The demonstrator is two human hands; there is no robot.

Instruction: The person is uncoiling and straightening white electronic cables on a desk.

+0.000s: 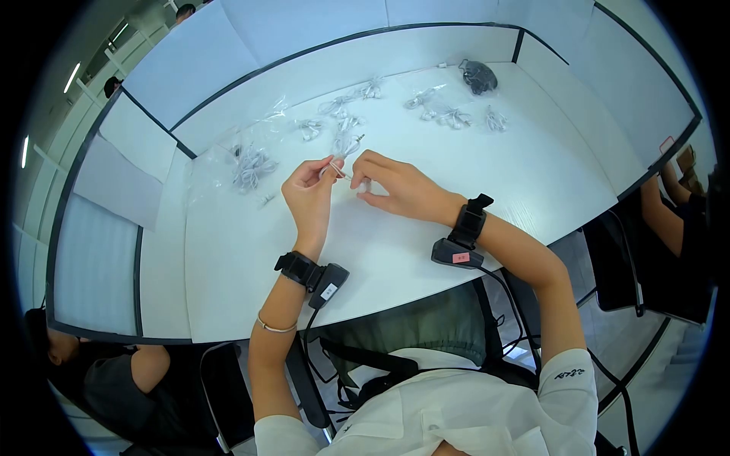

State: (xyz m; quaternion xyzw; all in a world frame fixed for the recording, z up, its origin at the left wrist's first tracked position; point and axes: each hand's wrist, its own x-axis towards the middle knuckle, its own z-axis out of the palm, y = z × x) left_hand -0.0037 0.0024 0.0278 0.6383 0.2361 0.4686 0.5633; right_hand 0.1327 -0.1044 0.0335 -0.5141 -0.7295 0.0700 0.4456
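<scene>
My left hand (310, 182) is closed in a pinch on a white cable (335, 169) above the table. Close by on its right, my right hand (391, 185) has its fingers curled together at the cable's other side, around something small and pale. A dark-tipped plug (360, 138) shows just above the hands, beside a coiled white cable (346, 144) on the table. More bundled white cables (334, 106) lie behind it. A larger tangle of white cables (252, 166) rests with clear plastic to the left of my left hand.
White table (395, 258) with low partition walls round it. At the back right lie a black bundle (478, 77) and several coiled white cables (456, 117). Wrist devices with black leads hang from both my wrists. Other people sit at the far left and right.
</scene>
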